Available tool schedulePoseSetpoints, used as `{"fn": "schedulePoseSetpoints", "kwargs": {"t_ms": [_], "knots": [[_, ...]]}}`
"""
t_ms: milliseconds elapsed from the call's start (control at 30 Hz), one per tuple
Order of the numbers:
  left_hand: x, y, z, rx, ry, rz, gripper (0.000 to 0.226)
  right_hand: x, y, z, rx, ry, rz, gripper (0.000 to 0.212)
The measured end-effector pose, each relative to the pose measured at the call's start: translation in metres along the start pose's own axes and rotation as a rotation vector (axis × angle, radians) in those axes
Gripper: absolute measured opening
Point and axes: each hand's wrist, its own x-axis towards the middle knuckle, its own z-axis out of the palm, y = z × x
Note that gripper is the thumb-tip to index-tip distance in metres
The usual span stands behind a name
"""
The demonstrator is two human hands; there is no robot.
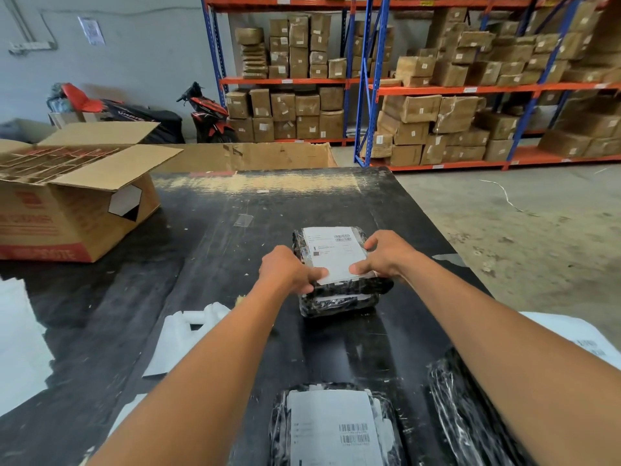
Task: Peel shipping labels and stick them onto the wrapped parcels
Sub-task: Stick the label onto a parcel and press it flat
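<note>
A black plastic-wrapped parcel (339,297) lies mid-table on a second parcel beneath it. A white shipping label (332,252) covers its top. My left hand (289,270) grips the parcel's near left corner, thumb pressing on the label's near edge. My right hand (386,253) holds the right side, thumb on the label's near right corner, fingers curled over the far edge. Close to me lies another wrapped parcel (285,418) bearing a label with barcodes (332,428). A third wrapped parcel (467,415) lies under my right forearm.
An open cardboard box (77,203) stands at the left of the black table (208,230). White backing sheets (181,341) lie near my left forearm. A flat cardboard sheet (255,156) leans at the table's far edge. Shelving full of boxes (420,95) stands behind, beside a motorbike (208,112).
</note>
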Motion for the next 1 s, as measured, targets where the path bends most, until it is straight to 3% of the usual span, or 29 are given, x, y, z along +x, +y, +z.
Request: {"fn": "schedulePoseSetpoints", "kwargs": {"t_ms": [133,233,367,467,567,667,767,867,1000], "knots": [[0.004,-0.013,-0.001,-0.066,-0.088,-0.005,0.040,0.006,-0.002,-0.003,-0.017,-0.081,0.042,0.053],[0.009,-0.011,0.002,-0.041,-0.083,0.023,0.033,0.011,-0.001,-0.007,-0.010,-0.160,0.096,0.034],[0.013,-0.003,-0.002,0.010,-0.122,0.015,0.025,0.022,0.007,-0.011,0.069,-0.211,0.138,0.030],[0.011,0.003,-0.005,0.046,-0.157,-0.017,0.039,0.021,0.005,-0.011,0.109,-0.254,0.159,0.018],[0.008,0.007,-0.001,0.171,-0.116,-0.002,0.053,0.022,0.007,-0.009,-0.073,-0.262,0.070,0.047],[0.006,0.006,0.001,0.217,-0.134,0.083,0.042,0.022,0.007,-0.012,-0.097,-0.283,0.025,0.041],[0.005,0.005,-0.005,0.284,-0.184,0.153,0.035,0.023,0.008,-0.020,-0.093,-0.348,0.034,0.065],[0.008,0.006,-0.008,0.289,-0.228,0.167,0.031,0.024,0.010,-0.023,-0.042,-0.377,0.048,0.068],[0.010,0.006,-0.004,0.226,-0.189,0.119,0.032,0.026,0.013,-0.021,0.059,-0.367,0.065,0.033]]}}
